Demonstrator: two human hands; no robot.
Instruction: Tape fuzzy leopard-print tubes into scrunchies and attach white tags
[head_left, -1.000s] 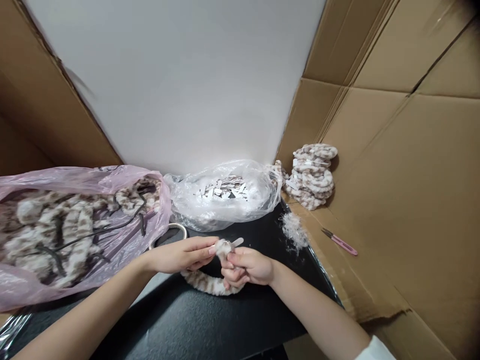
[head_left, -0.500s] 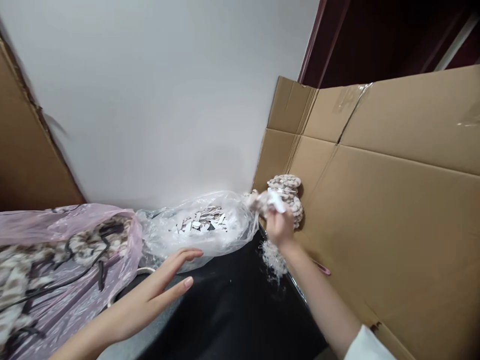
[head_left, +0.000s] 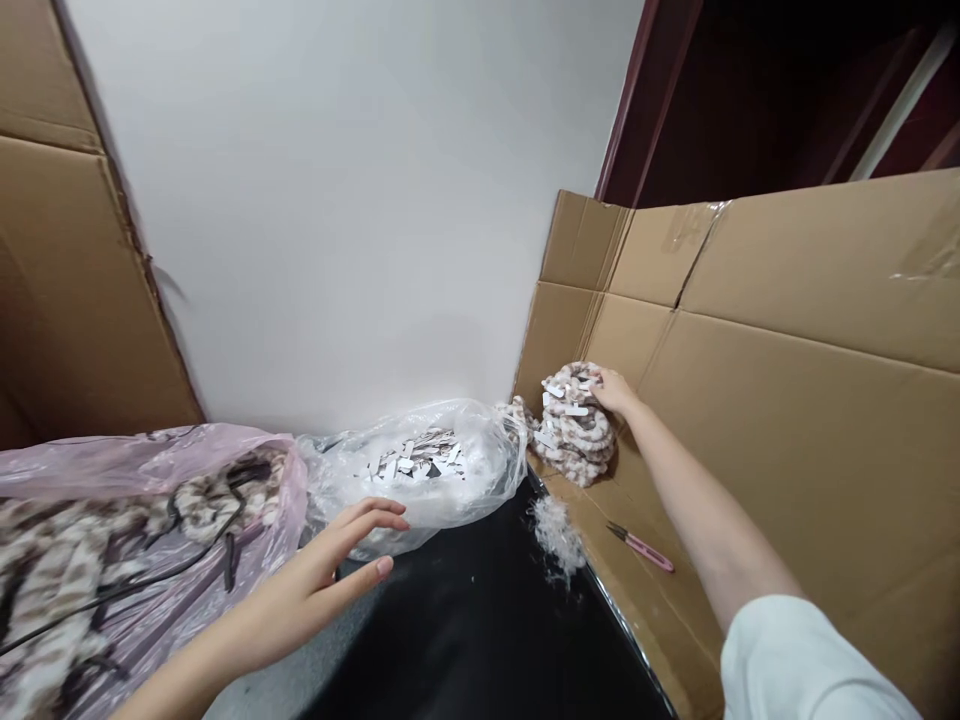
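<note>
My left hand [head_left: 330, 580] hovers over the black surface [head_left: 480, 620], fingers apart and nothing in it. Just past its fingertips lies a clear plastic bag [head_left: 480, 500], open at the top, holding many small white strips [head_left: 420, 455]. At the far right, my right hand [head_left: 613, 391] grips the edge of a fluffy brown-and-white fabric loop [head_left: 576, 376] on top of a pile. Its fingertips are partly hidden by the plush. Below it are more such loops [head_left: 581, 460], with white tags showing at the front.
Pink-handled thread snips [head_left: 641, 546] lie on cardboard beside a clump of white thread scraps [head_left: 556, 535]. A pink plastic bag [head_left: 277, 480] with plush fabric and dark cords fills the left. Cardboard panels stand at left [head_left: 82, 280] and right [head_left: 795, 450], against a pale wall [head_left: 360, 200].
My right hand has moved right, carrying a fluffy loop with a white tag onto the pile. The thread snips have come into full view. My left hand has hardly moved.
</note>
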